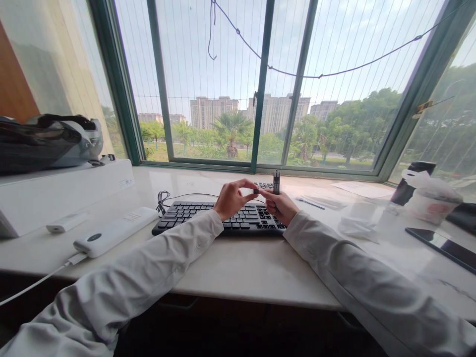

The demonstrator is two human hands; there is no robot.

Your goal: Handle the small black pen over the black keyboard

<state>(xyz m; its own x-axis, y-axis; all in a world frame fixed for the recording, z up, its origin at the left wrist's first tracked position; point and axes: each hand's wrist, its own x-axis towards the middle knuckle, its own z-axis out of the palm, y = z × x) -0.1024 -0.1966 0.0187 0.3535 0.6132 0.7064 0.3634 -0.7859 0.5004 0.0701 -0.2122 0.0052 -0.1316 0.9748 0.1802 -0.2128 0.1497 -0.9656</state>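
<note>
Above the black keyboard (208, 216), my left hand (233, 198) pinches a small black keycap (256, 191) between thumb and fingertips. My right hand (281, 204) is closed around a dark, partly see-through stick-shaped tool (276, 182), which stands upright out of the grip; its exact kind is unclear. The right index finger points left and reaches the keycap's side. Both hands partly cover the keyboard. On its right-hand section, some keys look bare of caps. Behind the hands lie several small dark pieces like keycaps (263, 186).
A white power bank (115, 232) with a cable and a small white device (67, 222) lie at left, near a white box (67, 191) bearing a helmet (48, 141). At right are a pen (311, 204), plastic wrapping (357, 227), a phone (444, 246) and a cup (431, 201).
</note>
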